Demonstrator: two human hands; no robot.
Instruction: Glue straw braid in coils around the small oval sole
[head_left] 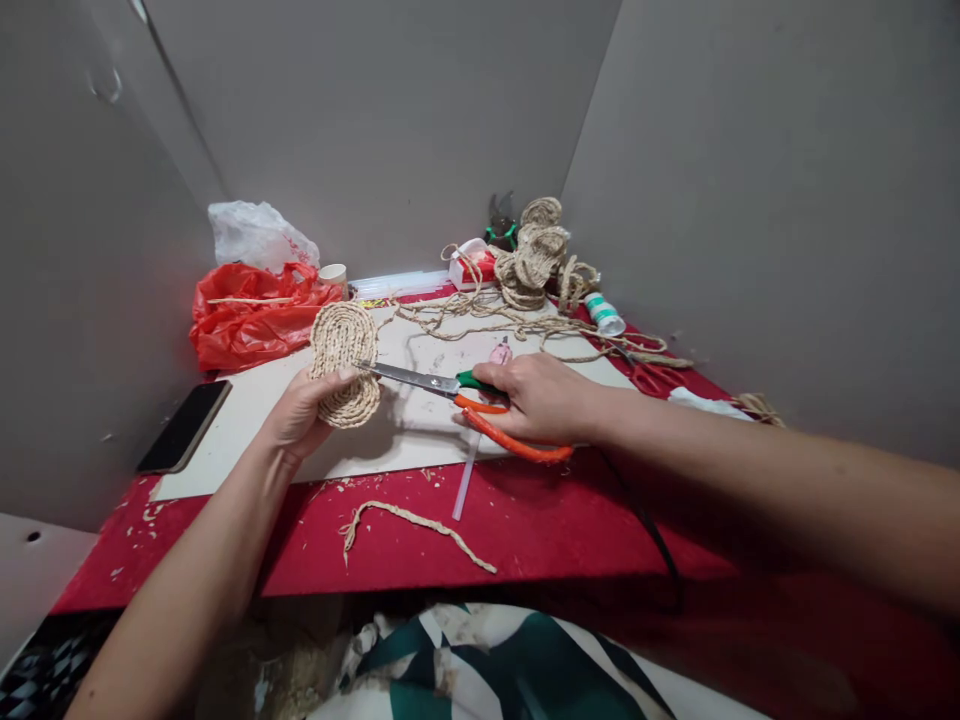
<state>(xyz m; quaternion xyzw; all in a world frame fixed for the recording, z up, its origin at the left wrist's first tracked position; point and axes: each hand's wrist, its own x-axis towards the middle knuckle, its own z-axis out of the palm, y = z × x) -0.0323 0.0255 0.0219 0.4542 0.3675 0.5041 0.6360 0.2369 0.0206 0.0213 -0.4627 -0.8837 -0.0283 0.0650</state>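
My left hand (301, 412) grips an oval coiled mat of braided straw (344, 345), held up above the white board with the thumb across its face. In my right hand (544, 400) is a pair of scissors (420, 379) with one green and one orange handle. Their blades point left, and the tips meet the mat's face close to my left thumb. Whether the tips touch a strand is too small to tell. Below my right hand, a clear glue stick (466, 480) pokes out from a pink tool (501, 351), probably a glue gun, partly hidden by the hand.
A short braided cord (420, 520) lies on the red cloth (300, 560) in front. Behind are long cords (480, 318), coiled rope (536, 255), a tape roll (604, 314) and red scissors (656, 378). At left are a red plastic bag (255, 320) and a phone (185, 426).
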